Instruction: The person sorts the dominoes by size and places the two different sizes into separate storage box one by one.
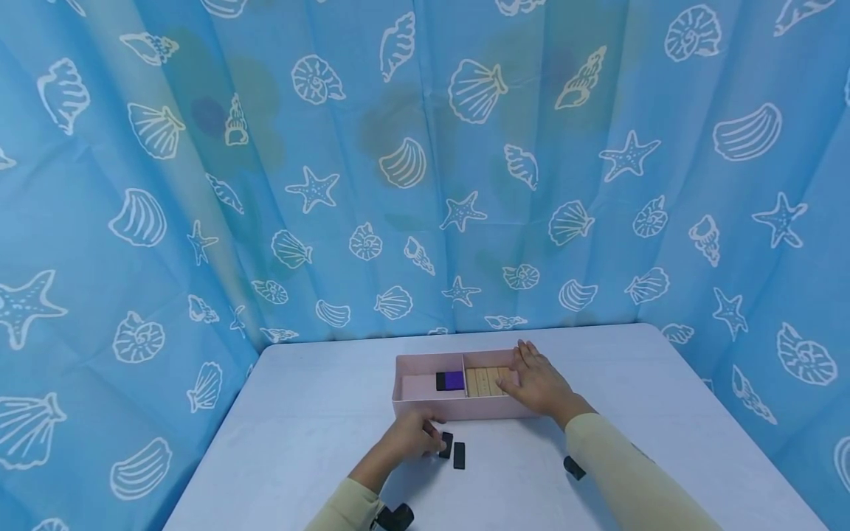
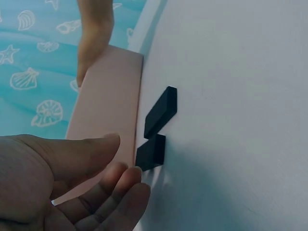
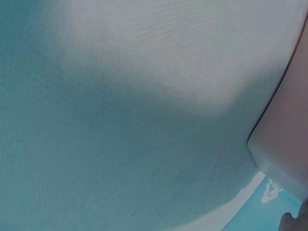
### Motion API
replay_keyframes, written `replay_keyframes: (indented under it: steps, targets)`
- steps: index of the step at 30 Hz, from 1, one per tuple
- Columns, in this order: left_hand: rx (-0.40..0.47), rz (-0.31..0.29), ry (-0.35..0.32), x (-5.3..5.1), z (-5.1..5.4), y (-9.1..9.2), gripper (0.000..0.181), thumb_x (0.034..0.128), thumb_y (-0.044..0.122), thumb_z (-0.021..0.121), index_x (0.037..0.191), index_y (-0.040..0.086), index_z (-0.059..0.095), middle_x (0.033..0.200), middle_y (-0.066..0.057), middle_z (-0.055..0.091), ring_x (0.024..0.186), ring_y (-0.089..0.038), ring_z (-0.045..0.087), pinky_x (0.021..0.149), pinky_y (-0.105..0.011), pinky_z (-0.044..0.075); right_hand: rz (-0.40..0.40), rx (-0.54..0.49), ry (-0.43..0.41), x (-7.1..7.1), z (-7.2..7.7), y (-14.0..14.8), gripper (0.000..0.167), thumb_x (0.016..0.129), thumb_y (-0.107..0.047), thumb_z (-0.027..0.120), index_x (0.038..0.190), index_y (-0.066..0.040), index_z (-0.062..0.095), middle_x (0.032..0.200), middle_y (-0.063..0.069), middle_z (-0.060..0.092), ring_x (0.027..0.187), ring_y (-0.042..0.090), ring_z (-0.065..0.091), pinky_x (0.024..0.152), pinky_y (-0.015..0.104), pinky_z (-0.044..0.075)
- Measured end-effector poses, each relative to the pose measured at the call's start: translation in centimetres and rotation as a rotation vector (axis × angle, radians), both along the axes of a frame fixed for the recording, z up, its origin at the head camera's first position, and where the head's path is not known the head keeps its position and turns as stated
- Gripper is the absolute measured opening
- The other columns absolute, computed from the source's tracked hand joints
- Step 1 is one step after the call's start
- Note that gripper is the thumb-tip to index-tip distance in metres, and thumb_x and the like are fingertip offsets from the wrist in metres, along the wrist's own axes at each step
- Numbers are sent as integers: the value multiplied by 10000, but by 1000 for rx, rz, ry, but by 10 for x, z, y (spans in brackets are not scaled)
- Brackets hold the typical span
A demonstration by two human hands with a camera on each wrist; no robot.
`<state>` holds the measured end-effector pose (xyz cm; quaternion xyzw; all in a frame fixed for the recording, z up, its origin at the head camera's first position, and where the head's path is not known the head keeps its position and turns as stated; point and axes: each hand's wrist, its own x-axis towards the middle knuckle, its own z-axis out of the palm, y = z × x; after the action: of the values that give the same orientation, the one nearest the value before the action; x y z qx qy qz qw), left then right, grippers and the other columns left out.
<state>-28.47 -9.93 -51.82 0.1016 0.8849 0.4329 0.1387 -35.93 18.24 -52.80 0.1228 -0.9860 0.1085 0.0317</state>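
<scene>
A pink box (image 1: pixel 432 410) with two compartments stands on the table. Two small black rectangular blocks lie in front of it, one nearer my left hand (image 1: pixel 459 456) and one right beside that hand (image 1: pixel 447 444). My left hand (image 1: pixel 413 435) hovers at the blocks with thumb and fingers apart; in the left wrist view a fingertip is close to the nearer block (image 2: pixel 151 153), and whether it touches cannot be told. My right hand (image 1: pixel 541 383) rests on the box's right end with fingers extended. Only a bit of that hand (image 3: pixel 293 222) shows in the right wrist view.
A purple block (image 1: pixel 454 380) and a black block (image 1: pixel 440 381) lie in the left compartment, against the divider (image 1: pixel 463 361). Several light wooden blocks (image 1: pixel 482 382) stand side by side in the right compartment. A blue shell-patterned curtain (image 1: pixel 425 206) hangs behind the white table (image 1: pixel 319 413).
</scene>
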Motion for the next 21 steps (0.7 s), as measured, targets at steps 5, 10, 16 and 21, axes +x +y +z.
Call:
replay_keyframes:
  steps: [5,10,16,21]
  targets:
    - [-37,16,11,-2,-5,0,352,772,27,797,1102,70,682,739,-7,595,628,-168,581,553,-303,512,-2,-4,-9,1,1,0,924,944,-637,394,1510,64,186,1592,208,103,1462,362,49,1158,503,119]
    - [-59,11,24,-5,-12,1,361,766,26,806,1104,81,690,736,0,591,632,-168,576,560,-311,508,1,0,-15,2,3,-1,928,939,-641,389,1511,61,184,1593,203,104,1463,358,40,1158,499,119]
    - [-114,-7,48,-6,-17,3,386,755,42,821,1115,98,693,740,22,581,644,-159,568,561,-308,497,-3,9,-2,2,3,-1,918,941,-631,398,1510,60,195,1592,200,117,1463,359,59,1158,495,132]
    - [-197,-40,106,-3,-16,6,371,739,62,835,1090,80,715,737,56,582,658,-134,546,583,-299,475,-5,-6,-4,3,4,-1,914,941,-614,427,1507,67,200,1591,207,122,1461,366,58,1157,507,132]
